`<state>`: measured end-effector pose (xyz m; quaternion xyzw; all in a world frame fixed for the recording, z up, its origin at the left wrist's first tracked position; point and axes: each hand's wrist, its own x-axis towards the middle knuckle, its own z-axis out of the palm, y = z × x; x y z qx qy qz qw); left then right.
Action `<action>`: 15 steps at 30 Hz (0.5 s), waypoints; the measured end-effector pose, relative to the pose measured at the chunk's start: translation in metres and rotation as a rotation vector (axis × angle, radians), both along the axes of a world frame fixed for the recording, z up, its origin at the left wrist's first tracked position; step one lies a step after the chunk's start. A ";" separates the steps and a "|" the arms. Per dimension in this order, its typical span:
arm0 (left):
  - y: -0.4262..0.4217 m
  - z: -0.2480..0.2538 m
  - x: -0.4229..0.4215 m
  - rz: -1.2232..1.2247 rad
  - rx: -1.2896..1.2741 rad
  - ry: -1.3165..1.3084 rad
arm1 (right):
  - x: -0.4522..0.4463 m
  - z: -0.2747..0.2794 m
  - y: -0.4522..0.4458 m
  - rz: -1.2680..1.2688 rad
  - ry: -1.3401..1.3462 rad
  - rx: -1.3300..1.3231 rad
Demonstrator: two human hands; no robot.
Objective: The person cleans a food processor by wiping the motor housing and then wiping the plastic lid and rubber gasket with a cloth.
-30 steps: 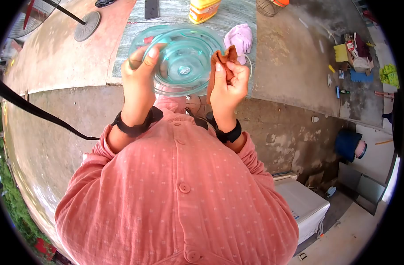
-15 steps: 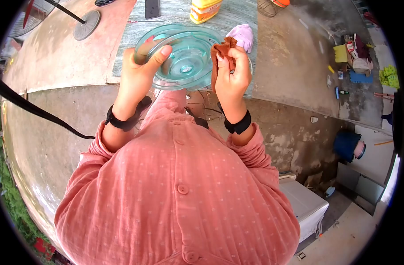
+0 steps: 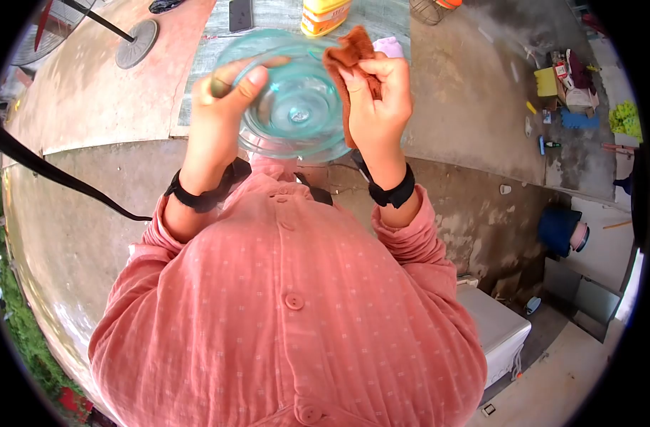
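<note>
A clear, blue-green tinted dish [image 3: 296, 107], round and see-through, is held up over the near edge of the table. My left hand [image 3: 222, 107] grips its left side, thumb on the inside and fingers behind the wall. In my right hand [image 3: 378, 99] a brown cloth [image 3: 350, 53] is pinched, and it lies against the dish's right rim. Blur hides the dish's exact edge. Behind the right hand a pale purple cloth [image 3: 389, 47] shows in part on the table.
On the blue-grey table [image 3: 279, 18] stand a yellow bottle [image 3: 325, 16] and a dark phone [image 3: 240, 14]. A round stand base [image 3: 137, 44] is on the floor at left. A wire basket [image 3: 428, 10] sits beyond the table's right edge. At lower right is a white box-like appliance [image 3: 492, 324].
My right hand and the brown cloth have risen slightly along the dish's rim. The dish has tilted a little, and the purple cloth is now more covered.
</note>
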<state>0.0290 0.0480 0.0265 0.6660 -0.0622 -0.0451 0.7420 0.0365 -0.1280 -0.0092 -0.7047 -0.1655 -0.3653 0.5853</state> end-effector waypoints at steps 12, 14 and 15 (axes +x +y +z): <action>0.004 -0.028 -0.006 0.213 -0.575 -0.085 | -0.038 -0.018 0.031 -0.198 0.058 0.102; 0.007 -0.032 -0.004 0.169 -0.551 -0.047 | -0.040 -0.017 0.028 -0.183 0.033 0.104; 0.008 -0.036 -0.003 0.170 -0.551 -0.050 | -0.041 -0.017 0.026 -0.162 0.013 0.107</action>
